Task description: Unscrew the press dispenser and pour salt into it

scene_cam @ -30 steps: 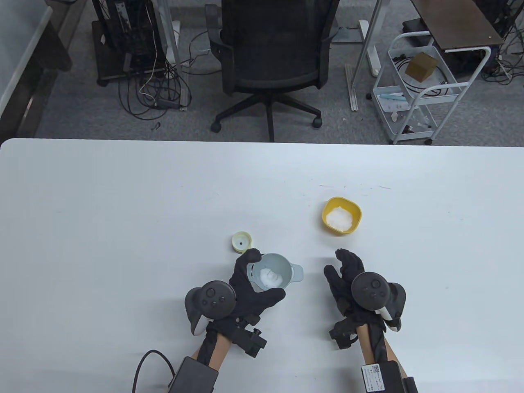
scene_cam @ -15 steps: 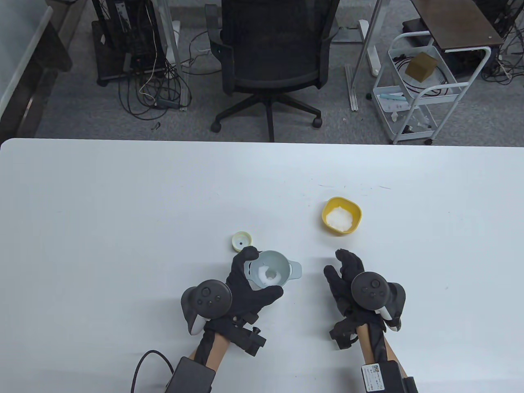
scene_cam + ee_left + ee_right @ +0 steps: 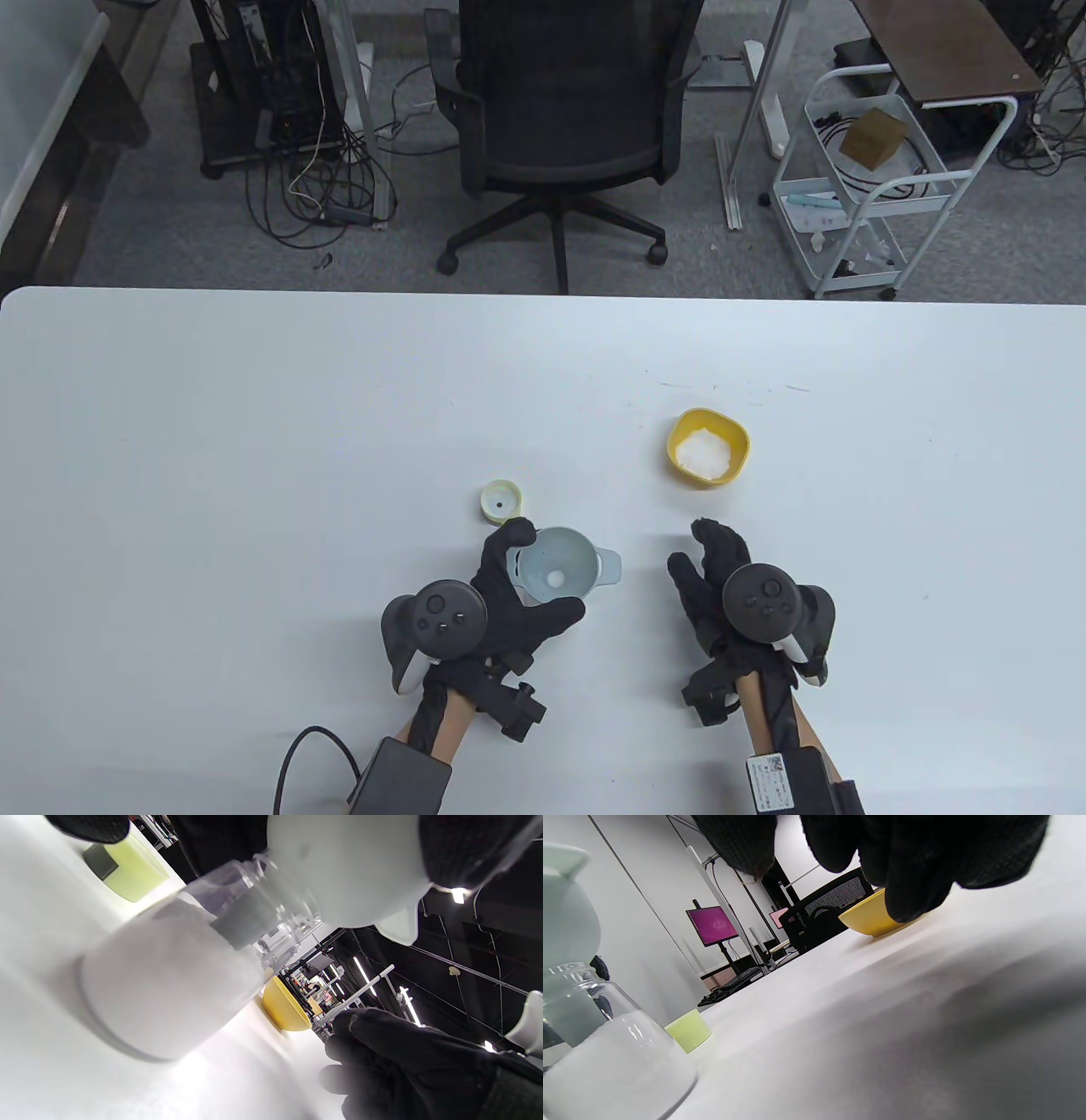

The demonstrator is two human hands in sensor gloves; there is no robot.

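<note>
A glass dispenser jar, mostly full of white salt, stands on the table with a pale grey-blue funnel in its neck. My left hand grips the funnel's rim between thumb and fingers. Only a small spot of salt shows at the funnel's hole. The jar also shows in the right wrist view. The yellow-green dispenser cap lies just behind my left hand. A yellow bowl with salt in it sits at the back right. My right hand is open and empty, to the right of the funnel.
The white table stretches wide to the left and right. Beyond its far edge stand an office chair and a white cart. A cable trails from my left wrist.
The heap of salt in the funnel has drained down into the jar, leaving only a small spot at the hole. Both hands have stayed almost in place.
</note>
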